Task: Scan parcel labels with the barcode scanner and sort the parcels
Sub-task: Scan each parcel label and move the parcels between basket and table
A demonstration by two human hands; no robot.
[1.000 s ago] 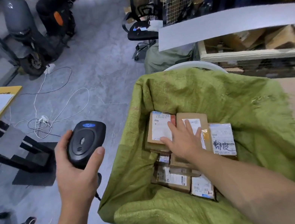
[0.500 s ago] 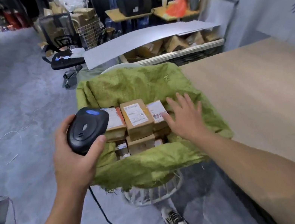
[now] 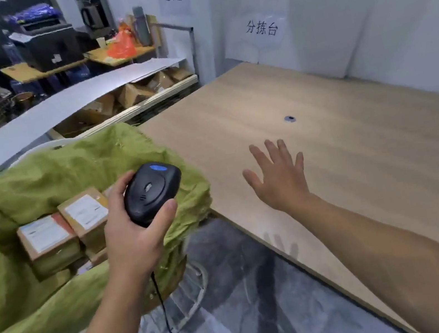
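Now | left hand (image 3: 134,240) grips scanner (image 3: 151,194) | right hand (image 3: 279,179) spread wide above table (image 3: 352,128), near its edge

Left hand (image 3: 134,240) grips barcode scanner (image 3: 153,195) over parcels (image 3: 49,240) in green sack (image 3: 39,180); right hand (image 3: 279,182) flat above table (image 3: 352,128).

parcel labels (image 3: 44,234) too blurred to read

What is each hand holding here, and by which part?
The left hand grips the barcode scanner round its black body; the right hand, open over the table, holds nothing.
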